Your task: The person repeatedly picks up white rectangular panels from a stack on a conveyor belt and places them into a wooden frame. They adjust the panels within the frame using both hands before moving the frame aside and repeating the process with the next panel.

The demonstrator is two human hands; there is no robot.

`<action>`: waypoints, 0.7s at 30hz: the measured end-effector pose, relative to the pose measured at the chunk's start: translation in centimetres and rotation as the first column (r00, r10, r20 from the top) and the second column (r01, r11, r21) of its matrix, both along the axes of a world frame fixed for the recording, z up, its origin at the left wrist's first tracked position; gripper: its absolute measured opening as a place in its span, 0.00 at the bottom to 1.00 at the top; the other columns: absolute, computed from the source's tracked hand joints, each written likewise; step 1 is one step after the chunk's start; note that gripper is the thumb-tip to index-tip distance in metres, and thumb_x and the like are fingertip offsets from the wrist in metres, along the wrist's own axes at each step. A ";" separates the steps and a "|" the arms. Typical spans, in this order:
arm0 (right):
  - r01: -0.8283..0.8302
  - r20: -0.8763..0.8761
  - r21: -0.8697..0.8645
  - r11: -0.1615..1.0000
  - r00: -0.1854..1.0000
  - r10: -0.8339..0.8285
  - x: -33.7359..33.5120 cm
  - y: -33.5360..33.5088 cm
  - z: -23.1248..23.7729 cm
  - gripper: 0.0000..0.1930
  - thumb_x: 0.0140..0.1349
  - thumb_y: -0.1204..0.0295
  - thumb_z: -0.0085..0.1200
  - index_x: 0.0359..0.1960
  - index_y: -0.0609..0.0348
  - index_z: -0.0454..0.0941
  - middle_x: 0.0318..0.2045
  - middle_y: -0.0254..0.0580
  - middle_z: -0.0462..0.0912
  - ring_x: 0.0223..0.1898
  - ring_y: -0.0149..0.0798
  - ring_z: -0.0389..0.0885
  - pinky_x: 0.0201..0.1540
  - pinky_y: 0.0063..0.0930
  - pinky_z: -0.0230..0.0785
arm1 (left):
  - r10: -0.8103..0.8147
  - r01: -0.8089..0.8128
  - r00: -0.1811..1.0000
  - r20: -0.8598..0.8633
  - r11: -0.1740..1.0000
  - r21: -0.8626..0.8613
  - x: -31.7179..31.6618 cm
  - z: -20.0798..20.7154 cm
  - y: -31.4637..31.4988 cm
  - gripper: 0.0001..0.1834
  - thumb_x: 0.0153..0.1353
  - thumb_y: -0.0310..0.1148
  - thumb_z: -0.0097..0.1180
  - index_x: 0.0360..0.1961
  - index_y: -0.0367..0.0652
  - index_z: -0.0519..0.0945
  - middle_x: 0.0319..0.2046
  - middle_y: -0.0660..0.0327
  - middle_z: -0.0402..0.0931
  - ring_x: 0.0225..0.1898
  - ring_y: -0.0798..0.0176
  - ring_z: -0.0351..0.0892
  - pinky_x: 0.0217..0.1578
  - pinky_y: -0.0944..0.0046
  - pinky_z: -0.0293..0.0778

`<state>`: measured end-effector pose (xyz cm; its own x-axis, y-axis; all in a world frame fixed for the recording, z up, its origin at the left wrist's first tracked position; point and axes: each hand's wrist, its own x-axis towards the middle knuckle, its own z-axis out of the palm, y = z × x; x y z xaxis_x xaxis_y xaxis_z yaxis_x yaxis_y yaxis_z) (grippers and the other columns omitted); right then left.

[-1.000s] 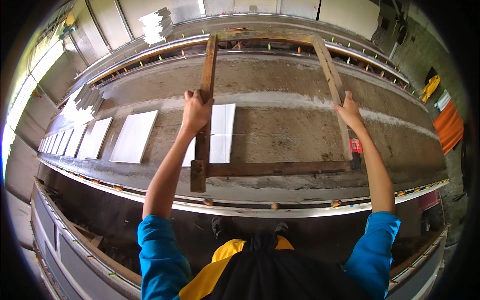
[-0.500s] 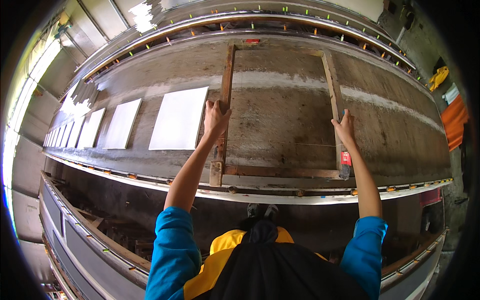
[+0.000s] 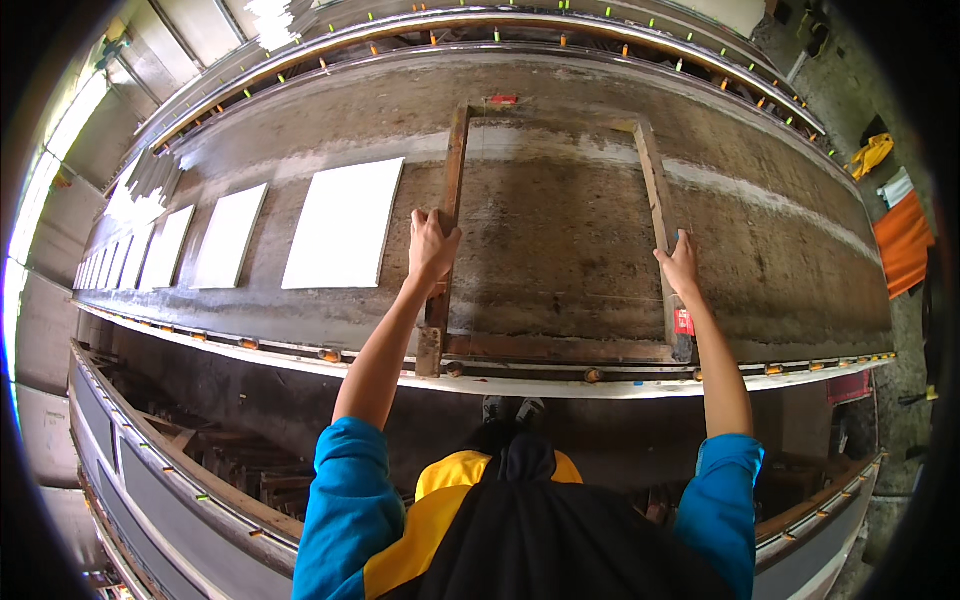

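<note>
A large rectangular wooden frame point(image 3: 560, 347) is over the long brown worktable point(image 3: 800, 270), whose stained top shows through its opening. Whether a fine mesh spans the opening, I cannot tell. My left hand point(image 3: 432, 247) grips the left side bar, with its fingers curled over the wood. On the opposite bar, my right hand point(image 3: 679, 266) has its thumb on the inner side and its fingers around the outer side. Red patches mark the frame's far end and its near right corner. Nearest to my left hand is a white rectangular sheet point(image 3: 343, 225) lying flat, apart from the frame.
More white sheets point(image 3: 230, 235) run in a row leftward along the table. Small orange stops point(image 3: 330, 356) line its near rail. Another long table rail point(image 3: 480, 28) lies beyond. Yellow cloth point(image 3: 873, 155) and orange cloth point(image 3: 903, 250) are at the far right.
The frame has shifted slightly toward me and to the right relative to the table, so the gap to the nearest white sheet is wider. Both hands keep their hold on its sides.
</note>
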<state>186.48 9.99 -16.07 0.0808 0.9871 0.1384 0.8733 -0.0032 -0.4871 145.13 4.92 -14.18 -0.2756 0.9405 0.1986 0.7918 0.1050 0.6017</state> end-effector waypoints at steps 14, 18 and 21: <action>-0.025 0.048 -0.114 0.993 0.998 0.030 0.1 0.0 -0.6 0.35 0.53 0.65 0.55 0.56 0.71 0.51 0.56 0.60 0.54 0.59 0.57 0.50 0.60 0.45 0.46 | -0.010 0.009 1.000 -0.016 1.000 -0.018 0.1 -1.0 -0.3 0.23 0.50 0.34 0.51 0.46 0.33 0.64 0.46 0.42 0.56 0.49 0.41 0.59 0.50 0.49 0.61; -0.051 0.065 -0.034 0.998 0.996 0.053 0.8 0.3 -1.4 0.35 0.52 0.65 0.56 0.56 0.70 0.51 0.54 0.60 0.55 0.59 0.58 0.49 0.59 0.49 0.46 | -0.028 0.028 1.000 0.007 1.000 -0.005 0.1 -1.4 -0.1 0.25 0.50 0.33 0.51 0.48 0.33 0.63 0.46 0.41 0.56 0.49 0.39 0.58 0.50 0.48 0.61; -0.015 0.108 -0.078 0.997 0.994 0.023 1.4 0.3 -1.1 0.34 0.54 0.64 0.54 0.56 0.69 0.51 0.54 0.61 0.55 0.59 0.58 0.50 0.60 0.49 0.44 | -0.066 0.066 0.998 0.017 0.998 0.025 0.8 -1.8 0.1 0.27 0.49 0.32 0.52 0.48 0.31 0.61 0.45 0.39 0.55 0.48 0.37 0.57 0.50 0.46 0.59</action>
